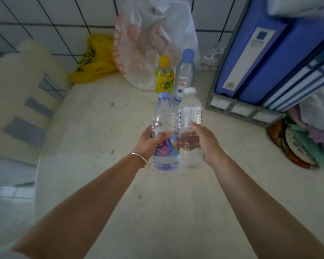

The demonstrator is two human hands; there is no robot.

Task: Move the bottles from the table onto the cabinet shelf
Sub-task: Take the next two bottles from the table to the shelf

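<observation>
My left hand (150, 142) grips a clear bottle with a lilac cap and a colourful label (165, 116), held upright above the pale table (105, 131). My right hand (202, 141) grips a clear bottle with a white cap and white label (190, 107), right beside the first. Behind them on the table stand a yellow-capped bottle with a yellow label (164, 75) and a tall clear bottle with a blue cap (184, 71). No cabinet shelf is in view.
A white plastic bag with orange print (146, 40) and a yellow bag (94, 62) lie against the tiled wall. Blue binders in a grey rack (266, 58) stand at the right, with cloths and a round tin (297, 146) below. A cream chair (24, 98) stands left.
</observation>
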